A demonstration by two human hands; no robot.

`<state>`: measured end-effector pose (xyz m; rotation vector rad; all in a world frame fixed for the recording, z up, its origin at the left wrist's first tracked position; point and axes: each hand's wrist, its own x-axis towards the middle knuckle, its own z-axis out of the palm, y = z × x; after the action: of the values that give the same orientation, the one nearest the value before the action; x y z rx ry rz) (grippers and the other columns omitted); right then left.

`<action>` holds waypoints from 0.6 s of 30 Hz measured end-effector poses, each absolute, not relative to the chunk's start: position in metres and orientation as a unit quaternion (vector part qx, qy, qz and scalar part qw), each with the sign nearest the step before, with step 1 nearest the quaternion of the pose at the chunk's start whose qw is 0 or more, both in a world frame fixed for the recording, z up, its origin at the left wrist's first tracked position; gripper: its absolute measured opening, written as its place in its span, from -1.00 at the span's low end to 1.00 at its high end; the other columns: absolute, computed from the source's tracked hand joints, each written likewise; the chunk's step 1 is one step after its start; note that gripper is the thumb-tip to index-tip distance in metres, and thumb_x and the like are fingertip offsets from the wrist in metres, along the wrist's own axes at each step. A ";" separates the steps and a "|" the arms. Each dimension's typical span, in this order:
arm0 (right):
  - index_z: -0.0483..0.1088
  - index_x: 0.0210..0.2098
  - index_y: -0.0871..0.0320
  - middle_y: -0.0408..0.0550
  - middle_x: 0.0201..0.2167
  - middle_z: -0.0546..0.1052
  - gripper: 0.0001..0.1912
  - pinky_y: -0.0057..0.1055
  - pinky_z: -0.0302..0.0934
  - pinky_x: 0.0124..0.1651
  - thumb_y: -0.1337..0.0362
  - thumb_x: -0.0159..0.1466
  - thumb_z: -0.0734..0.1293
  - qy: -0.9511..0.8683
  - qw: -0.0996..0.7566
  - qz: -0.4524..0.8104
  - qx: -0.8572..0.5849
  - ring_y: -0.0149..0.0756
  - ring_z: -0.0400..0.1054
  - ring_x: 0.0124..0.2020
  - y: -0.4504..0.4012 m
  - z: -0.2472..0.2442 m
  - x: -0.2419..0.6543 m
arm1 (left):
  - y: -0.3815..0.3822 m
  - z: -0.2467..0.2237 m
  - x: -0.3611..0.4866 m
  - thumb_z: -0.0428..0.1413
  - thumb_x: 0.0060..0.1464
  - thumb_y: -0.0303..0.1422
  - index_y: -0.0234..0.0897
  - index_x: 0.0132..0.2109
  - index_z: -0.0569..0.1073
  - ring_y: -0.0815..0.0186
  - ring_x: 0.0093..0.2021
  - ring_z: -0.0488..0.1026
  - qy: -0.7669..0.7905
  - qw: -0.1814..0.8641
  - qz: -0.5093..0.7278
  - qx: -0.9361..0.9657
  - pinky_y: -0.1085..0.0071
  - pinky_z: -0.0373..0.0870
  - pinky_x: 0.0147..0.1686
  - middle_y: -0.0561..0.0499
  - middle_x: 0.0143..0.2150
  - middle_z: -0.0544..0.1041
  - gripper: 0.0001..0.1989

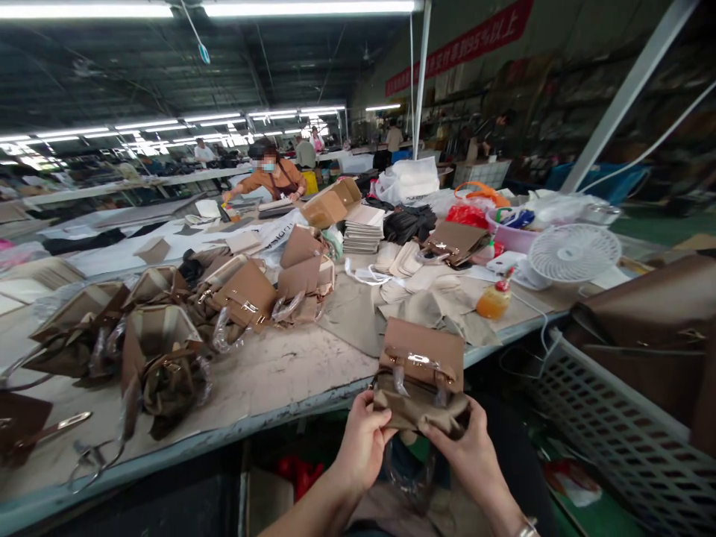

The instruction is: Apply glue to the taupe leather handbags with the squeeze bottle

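A small brown bag (pixel 424 349) with a metal clasp and plastic-wrapped handles is held at the table's front edge, over my lap. My left hand (pixel 363 436) pinches the olive-brown lining at its lower left side. On the lower right side, my right hand (pixel 467 447) grips the same soft material, thumb on top. Both hands are closed on the bag, a short way apart. A plastic-wrapped strap hangs below, between the wrists. The bag's upper flap leans towards the table top (pixel 280 365).
Several similar bags (pixel 162 335) stand on the table to the left. Farther right are a glue bottle (pixel 493 300), a white fan (pixel 574 253) and a plastic crate (pixel 620 418) of brown pieces. A person (pixel 274 179) works across the table.
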<state>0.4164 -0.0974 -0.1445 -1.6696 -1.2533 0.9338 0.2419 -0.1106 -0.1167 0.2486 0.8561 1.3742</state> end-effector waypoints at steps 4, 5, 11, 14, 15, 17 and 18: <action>-0.18 0.32 0.21 0.13 0.04 0.40 0.27 -0.23 0.30 0.02 -0.03 -0.19 0.54 -0.441 0.402 0.418 -0.685 -0.01 0.38 0.01 -0.095 -0.139 0.420 | -0.113 -0.120 0.244 0.21 -0.23 -0.58 -0.14 -0.02 0.32 0.31 -0.22 0.50 0.374 0.681 0.621 0.098 0.33 0.35 -0.10 0.06 -0.26 0.55 -0.43; -0.29 0.35 0.23 0.12 0.03 0.41 0.35 -0.22 0.29 0.04 -0.02 -0.19 0.54 -0.432 0.396 0.445 -0.677 -0.01 0.38 0.01 -0.094 -0.140 0.421 | -0.113 -0.121 0.244 0.21 -0.22 -0.58 -0.14 0.02 0.32 0.30 -0.19 0.50 0.369 0.681 0.625 0.099 0.33 0.35 -0.09 0.04 -0.23 0.56 -0.40; -0.49 0.36 0.18 0.09 0.08 0.39 0.47 -0.21 0.30 0.05 0.10 -0.21 0.57 -0.412 0.410 0.512 -0.632 -0.08 0.42 -0.05 -0.089 -0.149 0.425 | -0.119 -0.129 0.245 0.20 -0.25 -0.55 -0.29 -0.23 0.48 0.22 -0.20 0.51 0.430 0.677 0.576 0.156 0.32 0.35 -0.13 -0.03 -0.30 0.57 -0.68; -0.31 0.37 0.20 0.10 0.10 0.37 0.31 -0.24 0.32 0.03 0.11 -0.16 0.51 -0.388 0.442 0.467 -0.660 -0.06 0.39 -0.02 -0.092 -0.146 0.423 | -0.123 -0.126 0.238 0.18 -0.24 -0.55 -0.30 -0.24 0.46 0.20 -0.17 0.50 0.447 0.708 0.523 0.163 0.30 0.34 -0.10 -0.06 -0.25 0.57 -0.70; -0.25 0.37 0.21 0.10 0.10 0.36 0.25 -0.24 0.32 0.03 0.11 -0.14 0.48 -0.390 0.451 0.439 -0.672 -0.05 0.37 0.01 -0.093 -0.143 0.422 | -0.124 -0.124 0.235 0.19 -0.20 -0.52 -0.28 -0.19 0.44 0.20 -0.16 0.51 0.440 0.725 0.507 0.156 0.29 0.34 -0.09 -0.07 -0.21 0.58 -0.67; -0.19 0.37 0.24 0.11 0.11 0.35 0.15 -0.26 0.31 0.04 0.13 -0.09 0.42 -0.417 0.454 0.378 -0.691 -0.05 0.35 0.03 -0.098 -0.137 0.422 | -0.123 -0.121 0.228 0.21 -0.10 -0.42 -0.21 -0.06 0.38 0.20 -0.20 0.53 0.416 0.761 0.476 0.145 0.27 0.35 -0.14 -0.08 -0.15 0.58 -0.60; -0.19 0.37 0.25 0.11 0.11 0.35 0.13 -0.26 0.31 0.04 0.14 -0.08 0.40 -0.438 0.447 0.352 -0.696 -0.05 0.35 0.03 -0.100 -0.134 0.421 | -0.122 -0.120 0.226 0.22 -0.06 -0.35 -0.17 0.01 0.34 0.20 -0.24 0.54 0.405 0.779 0.455 0.146 0.27 0.37 -0.19 -0.08 -0.15 0.58 -0.56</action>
<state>0.4212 -0.1003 -0.1336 -1.7231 -1.0850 0.8710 0.2257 -0.1220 -0.1203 0.3148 0.8762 0.9837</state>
